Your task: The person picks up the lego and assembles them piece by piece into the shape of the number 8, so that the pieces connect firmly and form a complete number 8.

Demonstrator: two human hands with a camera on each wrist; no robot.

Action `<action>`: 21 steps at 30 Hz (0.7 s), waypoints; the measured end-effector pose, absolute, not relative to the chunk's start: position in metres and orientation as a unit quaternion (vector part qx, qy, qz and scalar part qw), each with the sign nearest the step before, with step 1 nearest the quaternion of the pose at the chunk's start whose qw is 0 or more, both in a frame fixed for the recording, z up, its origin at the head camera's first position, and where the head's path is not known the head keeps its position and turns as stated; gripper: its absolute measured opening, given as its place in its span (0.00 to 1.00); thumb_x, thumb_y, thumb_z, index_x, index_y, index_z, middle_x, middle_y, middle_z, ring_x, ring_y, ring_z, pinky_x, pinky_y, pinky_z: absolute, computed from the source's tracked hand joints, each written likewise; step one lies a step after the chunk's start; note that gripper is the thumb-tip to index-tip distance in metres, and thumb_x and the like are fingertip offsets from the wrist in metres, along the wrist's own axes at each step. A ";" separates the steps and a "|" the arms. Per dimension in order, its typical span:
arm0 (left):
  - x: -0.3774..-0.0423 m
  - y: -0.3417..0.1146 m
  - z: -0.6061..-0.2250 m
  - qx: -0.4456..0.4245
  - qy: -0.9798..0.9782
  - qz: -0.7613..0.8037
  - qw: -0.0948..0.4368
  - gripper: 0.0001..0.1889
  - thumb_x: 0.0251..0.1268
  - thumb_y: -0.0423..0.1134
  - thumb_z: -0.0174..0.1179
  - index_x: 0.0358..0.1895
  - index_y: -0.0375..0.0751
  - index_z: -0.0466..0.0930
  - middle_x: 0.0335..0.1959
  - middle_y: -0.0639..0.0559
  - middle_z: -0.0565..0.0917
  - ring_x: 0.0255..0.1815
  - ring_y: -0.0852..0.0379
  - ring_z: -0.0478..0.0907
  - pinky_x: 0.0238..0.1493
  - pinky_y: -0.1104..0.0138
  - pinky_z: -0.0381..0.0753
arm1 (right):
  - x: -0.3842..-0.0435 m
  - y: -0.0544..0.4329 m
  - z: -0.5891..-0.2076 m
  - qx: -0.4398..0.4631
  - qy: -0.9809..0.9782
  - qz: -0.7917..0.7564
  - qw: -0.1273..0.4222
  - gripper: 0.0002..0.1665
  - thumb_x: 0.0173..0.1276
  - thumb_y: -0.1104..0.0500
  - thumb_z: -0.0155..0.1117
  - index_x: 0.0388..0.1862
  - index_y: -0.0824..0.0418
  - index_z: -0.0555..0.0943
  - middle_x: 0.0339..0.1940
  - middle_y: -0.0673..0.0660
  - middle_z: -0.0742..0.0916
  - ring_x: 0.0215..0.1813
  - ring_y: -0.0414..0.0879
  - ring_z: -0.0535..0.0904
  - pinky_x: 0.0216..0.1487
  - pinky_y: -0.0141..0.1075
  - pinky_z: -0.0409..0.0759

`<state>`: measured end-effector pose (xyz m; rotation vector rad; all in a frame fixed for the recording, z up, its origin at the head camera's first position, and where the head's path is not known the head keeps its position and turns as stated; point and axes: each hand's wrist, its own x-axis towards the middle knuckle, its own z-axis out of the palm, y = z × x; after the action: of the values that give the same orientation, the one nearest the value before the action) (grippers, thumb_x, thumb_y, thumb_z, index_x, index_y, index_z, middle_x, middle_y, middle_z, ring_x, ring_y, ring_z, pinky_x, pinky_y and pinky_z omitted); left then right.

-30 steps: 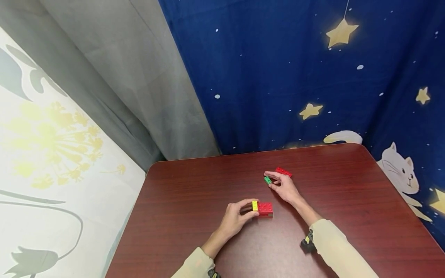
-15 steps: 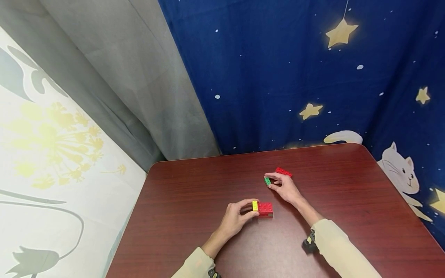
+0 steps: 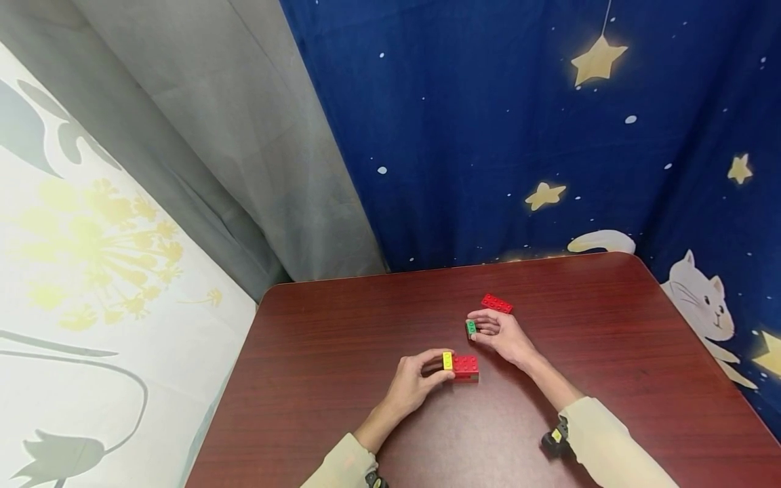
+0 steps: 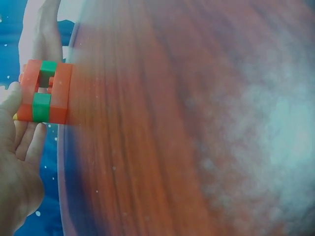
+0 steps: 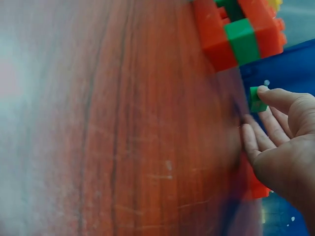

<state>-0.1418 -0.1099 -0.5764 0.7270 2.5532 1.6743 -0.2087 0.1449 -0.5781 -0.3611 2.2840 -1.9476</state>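
A stack of toy bricks stands on the table, with a red brick point(image 3: 466, 364) on top, green bricks point(image 4: 42, 106) in the middle layer and a red brick point(image 4: 60, 93) at the bottom. On its left end sits a small yellow brick point(image 3: 448, 361), which my left hand point(image 3: 410, 384) grips between thumb and fingers. My right hand point(image 3: 503, 337) pinches a small green brick point(image 3: 471, 329) above and behind the stack. In the right wrist view, this green brick point(image 5: 257, 100) shows between thumb and fingertips, apart from the stack.
A loose red brick point(image 3: 497, 303) lies on the table behind my right hand. The dark wooden table point(image 3: 342, 325) ends at a back edge against a blue star-patterned curtain point(image 3: 476, 135). A grey curtain point(image 3: 244, 149) hangs at the left.
My right hand has drawn the green brick away from the loose red brick, towards me and the stack. The left hand stays on the yellow brick.
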 end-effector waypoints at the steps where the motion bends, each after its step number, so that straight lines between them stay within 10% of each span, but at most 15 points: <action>1: -0.142 -0.110 -0.577 0.232 0.814 0.533 0.001 0.21 0.66 0.39 0.75 0.61 0.48 0.87 0.54 0.52 0.90 0.54 0.57 0.88 0.54 0.67 0.87 | -0.206 0.145 -0.576 -0.118 0.746 -0.652 0.067 0.26 0.68 0.72 0.74 0.65 0.75 0.79 0.60 0.72 0.86 0.61 0.66 0.84 0.56 0.32 0.85; 21: -0.142 -0.110 -0.575 0.237 0.816 0.527 0.001 0.21 0.66 0.40 0.75 0.61 0.46 0.87 0.53 0.51 0.90 0.54 0.57 0.88 0.54 0.67 0.87 | -0.166 0.152 -0.551 -0.136 0.705 -0.686 0.117 0.30 0.73 0.67 0.72 0.70 0.77 0.75 0.63 0.72 0.85 0.63 0.63 0.85 0.56 0.29 0.84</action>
<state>-0.1423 -0.1097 -0.5747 0.7443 2.5621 1.6530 -0.1665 0.1516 -0.5511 -0.3984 2.0628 -2.0091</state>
